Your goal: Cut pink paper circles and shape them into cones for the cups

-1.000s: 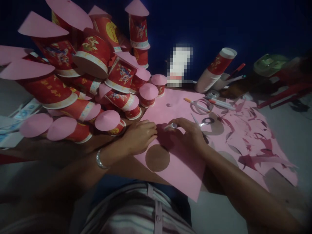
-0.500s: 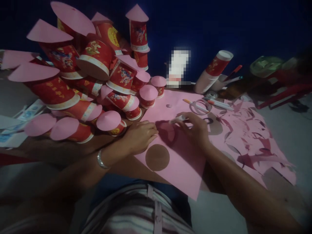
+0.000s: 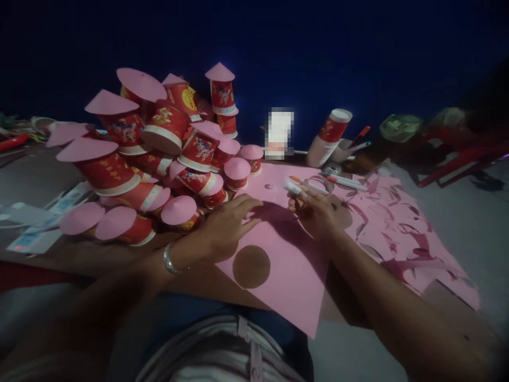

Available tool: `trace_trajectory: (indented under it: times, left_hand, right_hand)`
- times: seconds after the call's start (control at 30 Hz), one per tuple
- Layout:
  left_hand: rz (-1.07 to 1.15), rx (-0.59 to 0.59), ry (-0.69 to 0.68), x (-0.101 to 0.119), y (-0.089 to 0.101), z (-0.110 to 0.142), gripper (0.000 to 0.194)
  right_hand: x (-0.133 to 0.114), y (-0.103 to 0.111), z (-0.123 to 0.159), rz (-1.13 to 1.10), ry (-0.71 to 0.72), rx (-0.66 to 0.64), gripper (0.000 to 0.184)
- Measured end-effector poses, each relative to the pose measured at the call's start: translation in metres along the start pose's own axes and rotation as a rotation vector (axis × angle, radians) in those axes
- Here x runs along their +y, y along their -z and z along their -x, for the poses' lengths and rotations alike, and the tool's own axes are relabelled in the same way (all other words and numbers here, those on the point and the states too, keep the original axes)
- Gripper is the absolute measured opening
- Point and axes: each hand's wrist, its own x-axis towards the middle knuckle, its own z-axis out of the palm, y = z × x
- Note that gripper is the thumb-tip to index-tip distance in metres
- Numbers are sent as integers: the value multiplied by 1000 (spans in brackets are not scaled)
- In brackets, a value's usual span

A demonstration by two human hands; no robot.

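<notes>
My right hand (image 3: 316,209) is closed on a small white tube (image 3: 293,187), blurred, its white end pointing left and away from me. Below it lies a pink paper sheet (image 3: 286,270) with a round hole (image 3: 251,267) cut near its front edge, showing the brown surface underneath. At the sheet's left side my left hand (image 3: 230,225) hovers low with thumb and fingers apart, and I see nothing held in it. Shadows of both hands darken the paper between them. Just beyond the left hand lies a red paper cup with a pink cone top (image 3: 178,210).
Several more red cups with pink cones (image 3: 127,132) are piled at the left. Pink paper scraps (image 3: 413,228) spread at the right. Behind are a roll of tape (image 3: 333,168), pens (image 3: 345,182), a stack of cups (image 3: 329,137) and a pixelated white object (image 3: 280,130). A power strip (image 3: 43,228) lies far left.
My left hand's fingers have spread apart from a closed pose. The right hand has lifted the white tube off the pink round shape on the paper. The view has tilted up.
</notes>
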Motion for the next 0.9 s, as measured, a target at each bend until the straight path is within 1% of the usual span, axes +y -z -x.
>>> trace_trajectory:
  times: [0.03, 0.1, 0.17, 0.2, 0.3, 0.33, 0.37, 0.47, 0.57, 0.67, 0.73, 0.77, 0.83, 0.9]
  left_hand:
    - [89, 55, 43, 4, -2, -6, 32]
    - [297, 123, 131, 10, -8, -18, 50]
    - [479, 167, 156, 13, -16, -31, 59]
    - [534, 181, 143, 14, -19, -36, 57]
    - [599, 241, 123, 16, -26, -45, 28]
    - [626, 267, 135, 17, -26, -46, 20]
    - [667, 293, 161, 18, -27, -46, 18]
    - [829, 346, 278, 20, -29, -43, 20]
    - [934, 378, 372, 21, -31, -41, 24]
    - [989, 402, 411, 22, -33, -42, 28]
    - [988, 410, 419, 23, -33, -42, 30]
    - [986, 406, 420, 23, -33, -42, 29]
    - [996, 361, 408, 23, -32, -41, 24]
    - [1002, 293, 343, 19, -32, -41, 28]
  right_hand:
    - [1, -2, 1, -23, -14, -20, 22]
    - [2, -5, 4, -20, -26, -63, 23]
    - [4, -7, 7, 24, -27, -98, 26]
    - [5, -8, 8, 54, -26, -107, 28]
    - [8, -8, 9, 138, -11, -109, 28]
    - [8, -7, 9, 159, -7, -109, 26]
    - [8, -6, 9, 171, 1, -110, 24]
    - [7, -5, 9, 206, 52, -125, 19]
    - [8, -7, 12, 305, 153, -93, 21]
    - [11, -11, 16, 443, 279, -31, 20]
    - [13, -12, 18, 509, 325, -3, 21]
    - [14, -11, 18, 513, 322, 3, 21]
    - [15, -10, 16, 454, 267, -9, 21]
    - [16, -7, 14, 373, 185, -43, 21]
